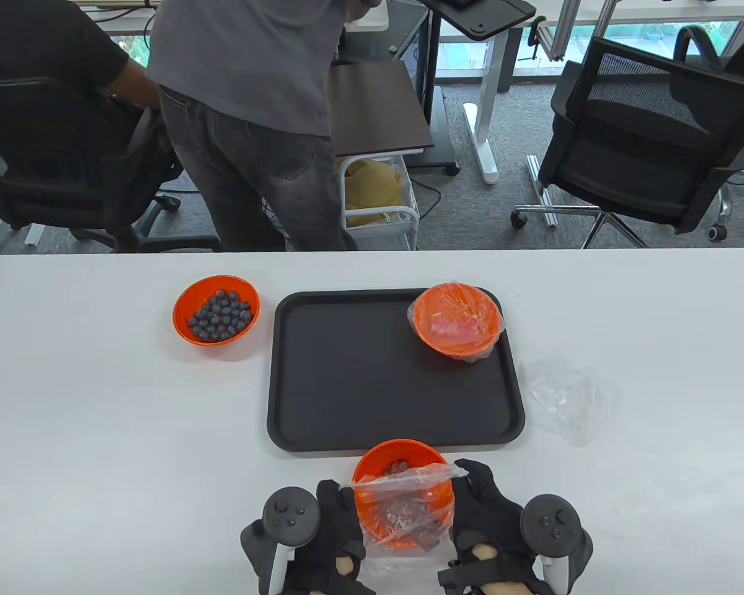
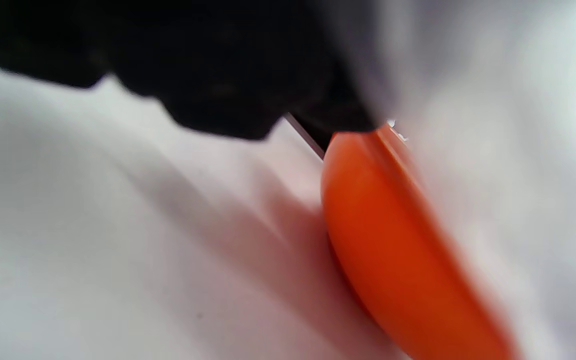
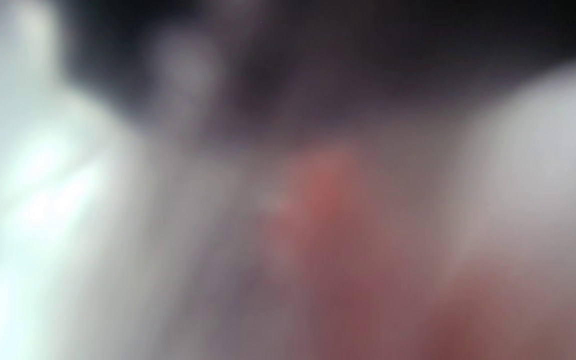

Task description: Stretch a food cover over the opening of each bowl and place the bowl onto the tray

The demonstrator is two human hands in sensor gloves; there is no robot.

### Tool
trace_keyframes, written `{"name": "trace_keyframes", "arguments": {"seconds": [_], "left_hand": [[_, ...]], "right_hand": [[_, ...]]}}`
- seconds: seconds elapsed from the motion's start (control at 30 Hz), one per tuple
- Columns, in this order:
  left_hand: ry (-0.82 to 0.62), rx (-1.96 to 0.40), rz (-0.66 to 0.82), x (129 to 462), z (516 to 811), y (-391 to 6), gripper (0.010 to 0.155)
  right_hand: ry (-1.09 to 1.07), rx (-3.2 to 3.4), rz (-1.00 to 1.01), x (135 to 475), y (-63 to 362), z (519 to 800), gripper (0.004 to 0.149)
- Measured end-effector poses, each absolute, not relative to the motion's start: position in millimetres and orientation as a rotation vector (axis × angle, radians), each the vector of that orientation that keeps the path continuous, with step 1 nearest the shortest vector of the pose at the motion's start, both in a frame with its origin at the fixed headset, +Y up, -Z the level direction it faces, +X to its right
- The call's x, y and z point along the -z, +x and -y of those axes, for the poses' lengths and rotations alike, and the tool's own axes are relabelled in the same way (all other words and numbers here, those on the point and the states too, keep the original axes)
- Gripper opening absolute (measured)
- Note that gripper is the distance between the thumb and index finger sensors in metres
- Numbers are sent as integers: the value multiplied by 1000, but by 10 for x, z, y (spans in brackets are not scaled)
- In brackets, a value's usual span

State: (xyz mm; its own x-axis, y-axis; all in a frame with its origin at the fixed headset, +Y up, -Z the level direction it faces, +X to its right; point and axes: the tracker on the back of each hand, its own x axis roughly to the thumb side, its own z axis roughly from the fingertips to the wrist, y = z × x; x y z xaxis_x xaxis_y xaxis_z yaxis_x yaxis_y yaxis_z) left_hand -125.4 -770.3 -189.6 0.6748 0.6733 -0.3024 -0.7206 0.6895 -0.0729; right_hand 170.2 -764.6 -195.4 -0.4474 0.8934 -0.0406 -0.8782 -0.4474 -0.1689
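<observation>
An orange bowl [image 1: 381, 462] of dark food stands at the table's front edge, just below the black tray [image 1: 347, 384]. A clear food cover [image 1: 403, 496] is stretched over its near half. My left hand [image 1: 335, 502] pinches the cover at the bowl's left rim, and my right hand [image 1: 471, 489] pinches it at the right rim. In the left wrist view the bowl's orange wall [image 2: 393, 250] fills the right side under dark glove fingers [image 2: 218, 75]. The right wrist view is too blurred to read. A covered orange bowl [image 1: 457, 322] sits in the tray's far right corner. An uncovered bowl of blueberries [image 1: 217, 310] stands left of the tray.
A loose clear cover [image 1: 564, 396] lies on the white table right of the tray. Beyond the table's far edge stand a person [image 1: 248, 118], office chairs [image 1: 645, 130] and a small cart [image 1: 378, 198].
</observation>
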Motion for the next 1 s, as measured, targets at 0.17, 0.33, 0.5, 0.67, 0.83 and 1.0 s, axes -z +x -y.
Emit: {"name": "trace_keyframes", "arguments": {"seconds": [0.17, 0.33, 0.5, 0.67, 0.83, 1.0], "left_hand": [[-207, -775, -265, 1908, 7749, -1234, 51], [-227, -788, -278, 1927, 7801, -1254, 51], [-239, -794, -286, 1941, 7842, -1263, 51], [-246, -806, -288, 1941, 7856, -1268, 50], [-248, -812, -282, 1944, 7860, -1269, 50], [-231, -781, -271, 1938, 7860, -1254, 51]], "right_hand": [[-178, -2069, 148, 1985, 1719, 7689, 46], [-202, -2084, 128, 2009, 1711, 7707, 46], [-234, -2092, 91, 2041, 1708, 7723, 46], [-255, -2094, 69, 2059, 1710, 7733, 46], [-269, -2091, 51, 2076, 1714, 7740, 46], [-271, -2096, 57, 2073, 1714, 7735, 46]]}}
